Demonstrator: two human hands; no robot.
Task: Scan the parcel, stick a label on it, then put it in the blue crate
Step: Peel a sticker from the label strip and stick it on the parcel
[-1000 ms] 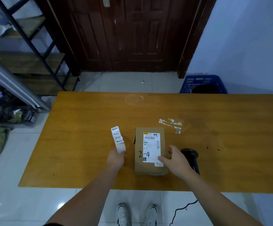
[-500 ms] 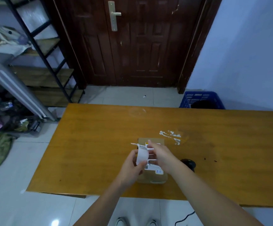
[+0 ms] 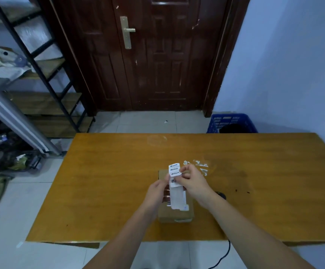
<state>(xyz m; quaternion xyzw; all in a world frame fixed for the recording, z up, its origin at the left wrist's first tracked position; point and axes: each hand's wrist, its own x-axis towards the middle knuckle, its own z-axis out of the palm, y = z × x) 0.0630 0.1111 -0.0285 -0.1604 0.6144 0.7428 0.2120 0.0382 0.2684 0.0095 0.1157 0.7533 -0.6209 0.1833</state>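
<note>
Wooden table (image 3: 103, 191) before a dark door (image 3: 157, 55), with both hands peeling labels over the parcel.

Near the table's front edge, about the middle, lies the cardboard parcel (image 3: 177, 215). Above it the left hand (image 3: 155, 193) grips the lower part of a white label strip (image 3: 175, 178), fingers closed on it. The right hand (image 3: 193, 182) pinches the strip near its top, perhaps at one sticker. On the floor behind the far right corner stands the blue crate (image 3: 231, 123). Beside the right wrist a dark scanner (image 3: 221, 195) shows partly.
</note>
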